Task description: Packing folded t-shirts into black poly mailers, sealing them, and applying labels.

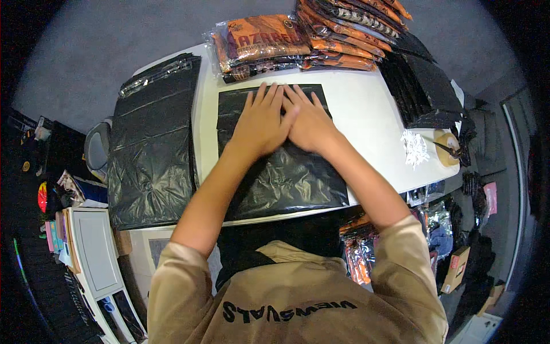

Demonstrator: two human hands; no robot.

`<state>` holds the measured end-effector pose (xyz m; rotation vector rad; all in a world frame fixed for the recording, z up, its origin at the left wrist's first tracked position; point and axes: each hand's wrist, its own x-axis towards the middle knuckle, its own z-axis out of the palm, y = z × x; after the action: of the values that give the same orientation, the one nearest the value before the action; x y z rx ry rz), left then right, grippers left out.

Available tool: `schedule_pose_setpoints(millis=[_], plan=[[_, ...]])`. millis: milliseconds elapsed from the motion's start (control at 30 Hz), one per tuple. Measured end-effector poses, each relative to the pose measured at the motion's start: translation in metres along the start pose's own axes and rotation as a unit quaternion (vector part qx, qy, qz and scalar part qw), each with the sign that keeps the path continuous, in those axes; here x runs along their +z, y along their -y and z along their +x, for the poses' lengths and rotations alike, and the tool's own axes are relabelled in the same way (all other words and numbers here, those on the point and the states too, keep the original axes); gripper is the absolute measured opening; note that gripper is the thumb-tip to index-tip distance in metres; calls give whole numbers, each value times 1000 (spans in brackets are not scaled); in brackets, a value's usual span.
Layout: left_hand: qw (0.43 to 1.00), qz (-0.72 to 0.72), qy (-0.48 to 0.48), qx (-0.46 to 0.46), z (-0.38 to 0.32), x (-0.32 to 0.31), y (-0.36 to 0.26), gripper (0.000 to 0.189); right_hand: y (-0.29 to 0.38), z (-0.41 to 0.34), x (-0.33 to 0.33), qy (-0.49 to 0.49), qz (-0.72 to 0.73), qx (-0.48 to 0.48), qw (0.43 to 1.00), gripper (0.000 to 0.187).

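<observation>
A black plastic mailing bag (296, 189) lies flat on the white table in front of me. My left hand (263, 122) is palm down on its upper part, fingers spread. Beside it my right hand (310, 122) presses flat on the same bag, angled inward. The two hands meet near the thumbs, and neither grips anything. What the bag contains is hidden. To the left lies a stack of larger black plastic bags (150, 163), with a clear strip at its far end.
Clear-wrapped orange and black garments (266, 41) are piled at the table's far edge, beside a taller stack (348, 34). More black bags (412, 86) stand at the right, near white paper slips (414, 148) and a tape roll (447, 148). A white cabinet (95, 251) is at lower left.
</observation>
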<state>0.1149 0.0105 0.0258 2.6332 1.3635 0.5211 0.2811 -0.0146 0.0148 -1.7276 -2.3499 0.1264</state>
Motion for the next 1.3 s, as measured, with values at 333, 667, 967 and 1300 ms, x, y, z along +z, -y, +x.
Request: schedule_pose_setpoints(millis=[333,667,967,1300], plan=[[996,-1,53,-77,18,40,40,79,-32,34,30,42,-22,37,998,74],[986,55,19,-156,-3,27,59,80,-47,22,20,63,-33,93,993,79],[970,96,43,-221,-10,13,65,74,-46,14,11,69,-76,165,981,75],[961,107,35,-251,-12,9,74,73,-52,14,18,38,-89,174,980,75]])
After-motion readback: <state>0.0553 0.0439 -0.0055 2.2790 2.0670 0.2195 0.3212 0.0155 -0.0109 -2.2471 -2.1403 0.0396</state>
